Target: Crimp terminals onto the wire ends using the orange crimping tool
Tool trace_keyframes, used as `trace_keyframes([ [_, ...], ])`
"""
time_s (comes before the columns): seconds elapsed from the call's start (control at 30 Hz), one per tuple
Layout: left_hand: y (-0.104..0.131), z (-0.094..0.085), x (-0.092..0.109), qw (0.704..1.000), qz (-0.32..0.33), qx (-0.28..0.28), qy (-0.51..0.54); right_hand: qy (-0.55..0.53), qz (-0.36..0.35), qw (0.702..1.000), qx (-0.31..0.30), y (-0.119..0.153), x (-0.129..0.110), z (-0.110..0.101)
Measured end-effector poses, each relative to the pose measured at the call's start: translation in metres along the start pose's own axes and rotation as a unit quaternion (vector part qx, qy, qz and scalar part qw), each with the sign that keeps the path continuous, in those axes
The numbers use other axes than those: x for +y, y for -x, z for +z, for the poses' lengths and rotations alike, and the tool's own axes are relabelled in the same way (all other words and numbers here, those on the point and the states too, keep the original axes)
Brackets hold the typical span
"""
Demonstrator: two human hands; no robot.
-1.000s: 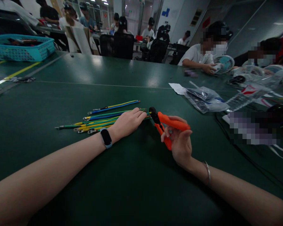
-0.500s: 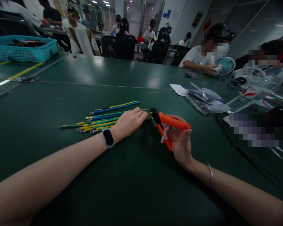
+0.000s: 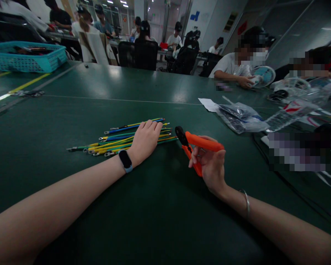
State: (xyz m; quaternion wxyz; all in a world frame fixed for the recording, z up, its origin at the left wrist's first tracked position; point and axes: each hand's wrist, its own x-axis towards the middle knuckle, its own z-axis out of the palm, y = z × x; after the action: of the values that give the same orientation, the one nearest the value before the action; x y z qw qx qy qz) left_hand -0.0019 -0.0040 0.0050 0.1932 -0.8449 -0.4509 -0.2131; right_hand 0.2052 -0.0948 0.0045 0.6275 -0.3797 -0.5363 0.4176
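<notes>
Several yellow, green and blue wires point(image 3: 113, 144) lie side by side on the green table, with metal ring lugs at their left ends. Across the bundle rests my left hand point(image 3: 146, 140), its fingers bent down around a yellow-green wire point(image 3: 166, 124) whose end sticks out past them; the fingertips are hidden. My right hand point(image 3: 209, 163) grips orange-handled wire strippers point(image 3: 204, 141), the handles spread apart. Their black head points up and left, just off the wire ends, with no wire seen in the jaws.
A blue plastic basket point(image 3: 48, 60) stands at the far left. On the right lie a clear plastic bag point(image 3: 239, 116), a plastic bottle point(image 3: 289, 110) and a black cable point(image 3: 276, 169). Across the table a person point(image 3: 228, 68) holds a white fan point(image 3: 264, 76); others sit behind.
My left hand has drawn back left, away from the wire strippers' jaws, and the wire end has left them. The right hand has barely moved.
</notes>
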Motion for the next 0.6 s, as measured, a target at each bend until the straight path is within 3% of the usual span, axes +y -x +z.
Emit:
trace_keyframes([
  [0.27,0.001,0.004,-0.003,0.999,0.023,-0.007,0.039,0.0,0.005,1.0,0.007,-0.001,-0.002,0.001],
  [0.6,0.0,-0.006,0.001,0.998,0.061,-0.018,0.024,0.007,0.003,1.0,0.014,-0.001,-0.002,0.003],
])
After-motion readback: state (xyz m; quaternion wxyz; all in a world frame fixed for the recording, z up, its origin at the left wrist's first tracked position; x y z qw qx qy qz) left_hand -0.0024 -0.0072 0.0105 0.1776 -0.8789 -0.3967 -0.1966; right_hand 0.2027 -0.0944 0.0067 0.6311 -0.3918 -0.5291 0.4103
